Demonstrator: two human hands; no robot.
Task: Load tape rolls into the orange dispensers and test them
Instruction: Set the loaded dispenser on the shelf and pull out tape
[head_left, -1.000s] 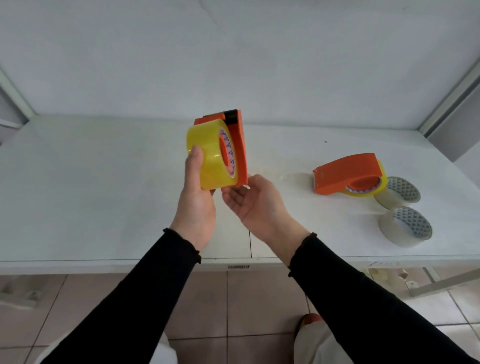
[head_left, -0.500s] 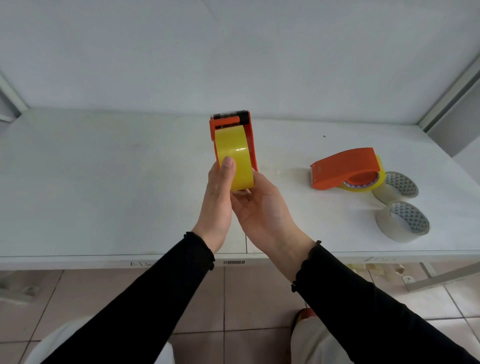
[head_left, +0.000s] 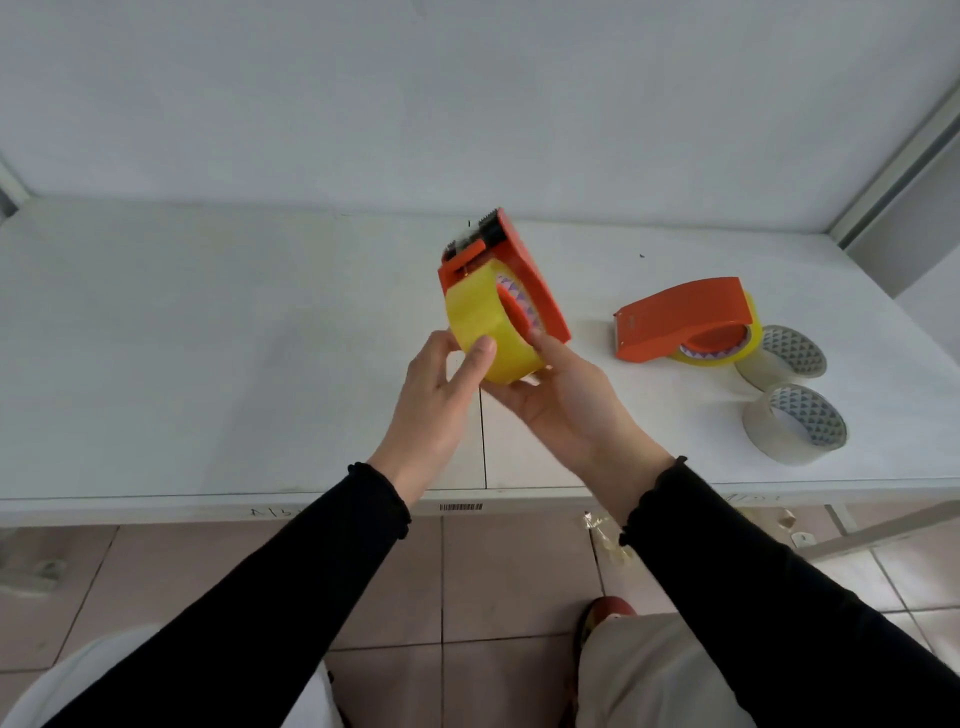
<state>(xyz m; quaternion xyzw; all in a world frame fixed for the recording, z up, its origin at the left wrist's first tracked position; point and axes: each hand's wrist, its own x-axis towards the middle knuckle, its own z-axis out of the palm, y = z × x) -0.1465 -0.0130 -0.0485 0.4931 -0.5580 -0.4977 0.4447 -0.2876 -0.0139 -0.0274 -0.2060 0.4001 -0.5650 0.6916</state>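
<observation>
An orange tape dispenser (head_left: 524, 275) with a yellow tape roll (head_left: 480, 322) seated in it is held above the white table (head_left: 208, 338), its toothed blade end pointing away from me. My right hand (head_left: 566, 400) cups it from below and the right side. My left hand (head_left: 436, 395) touches the roll's yellow face with thumb and fingertips. A second orange dispenser (head_left: 680, 317) lies on the table at the right with a yellow roll (head_left: 727, 353) inside it.
Two clear tape rolls lie at the right: one (head_left: 789, 353) just behind the second dispenser, the other (head_left: 795, 423) nearer the table's front edge. A white wall stands behind the table. Tiled floor and my knees show below the edge.
The dispenser has turned from edge-on to tilted right, showing the roll's side. My right hand now carries it from below; my left hand has loosened to fingertips on the roll.
</observation>
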